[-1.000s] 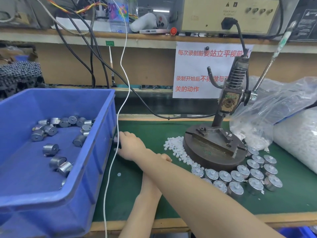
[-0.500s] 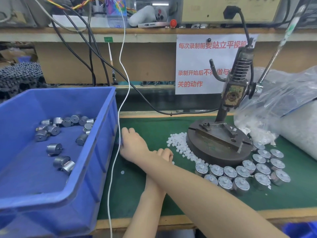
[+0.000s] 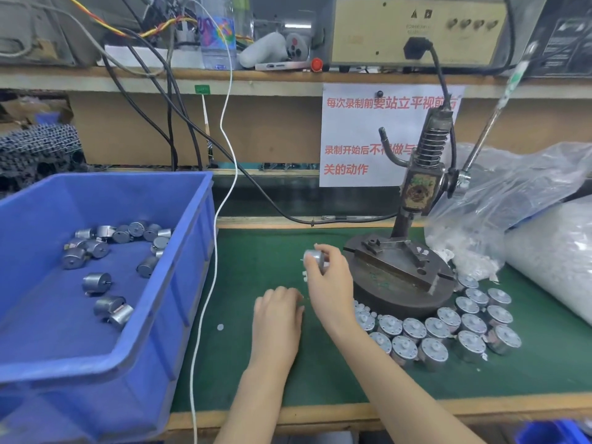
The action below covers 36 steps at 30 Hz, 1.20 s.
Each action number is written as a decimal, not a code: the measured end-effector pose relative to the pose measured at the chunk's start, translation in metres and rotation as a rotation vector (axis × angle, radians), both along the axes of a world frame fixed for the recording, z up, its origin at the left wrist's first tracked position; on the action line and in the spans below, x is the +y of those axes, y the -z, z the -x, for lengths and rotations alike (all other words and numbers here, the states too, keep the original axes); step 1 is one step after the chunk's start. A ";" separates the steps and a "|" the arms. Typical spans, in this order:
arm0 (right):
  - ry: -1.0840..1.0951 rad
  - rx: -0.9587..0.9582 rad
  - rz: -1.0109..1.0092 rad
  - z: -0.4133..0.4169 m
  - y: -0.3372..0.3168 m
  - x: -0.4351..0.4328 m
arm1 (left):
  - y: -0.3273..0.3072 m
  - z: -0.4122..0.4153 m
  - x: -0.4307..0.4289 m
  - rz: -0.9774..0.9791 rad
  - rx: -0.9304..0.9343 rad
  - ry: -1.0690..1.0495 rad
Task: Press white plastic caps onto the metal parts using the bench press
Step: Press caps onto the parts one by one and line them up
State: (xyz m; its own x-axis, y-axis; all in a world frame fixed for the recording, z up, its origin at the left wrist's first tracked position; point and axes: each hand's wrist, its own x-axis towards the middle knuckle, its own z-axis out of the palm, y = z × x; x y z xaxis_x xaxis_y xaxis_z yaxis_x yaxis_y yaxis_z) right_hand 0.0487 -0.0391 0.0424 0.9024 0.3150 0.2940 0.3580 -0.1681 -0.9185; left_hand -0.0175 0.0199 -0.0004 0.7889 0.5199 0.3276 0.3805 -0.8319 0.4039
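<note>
Arms have uncrossed since a second ago: the left hand [image 3: 278, 315] now lies palm-down on the desk [image 3: 256, 389], fingers loosely bent, nothing seen in it. The right hand [image 3: 331, 283], earlier at the blue bin [image 3: 179, 283], is now just beyond the left one, pinching one metal part [image 3: 313, 257] beside the bench press [image 3: 397, 277]. Right of it stand about sixteen capped parts [image 3: 437, 328], with loose white caps [image 3: 361, 306] by its wrist, too small to count; left of both hands, roughly fifteen bare parts [image 3: 96, 282] lie in the bin.
</note>
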 end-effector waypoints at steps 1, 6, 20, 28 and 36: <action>0.000 0.008 0.033 -0.002 0.004 -0.001 | 0.000 0.002 0.002 -0.040 0.011 -0.019; -0.089 -0.139 0.304 -0.002 0.031 0.001 | -0.001 0.005 0.002 0.149 -0.147 -0.020; -0.326 -0.384 0.594 0.003 0.050 -0.007 | -0.008 0.013 0.010 0.659 -0.508 -0.280; -0.330 -0.397 0.593 0.004 0.049 -0.007 | -0.007 0.014 0.013 0.746 -0.550 -0.321; -0.335 -0.396 0.595 0.003 0.049 -0.006 | -0.005 0.014 0.014 0.785 -0.562 -0.285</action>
State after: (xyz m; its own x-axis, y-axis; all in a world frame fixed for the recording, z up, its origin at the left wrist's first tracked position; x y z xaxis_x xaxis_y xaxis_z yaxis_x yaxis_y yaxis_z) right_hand 0.0454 -0.0451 -0.0066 0.5949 0.7571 0.2700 0.7581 -0.4167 -0.5017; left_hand -0.0318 0.0341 0.0050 0.4375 0.8939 0.0979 0.1097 -0.1611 0.9808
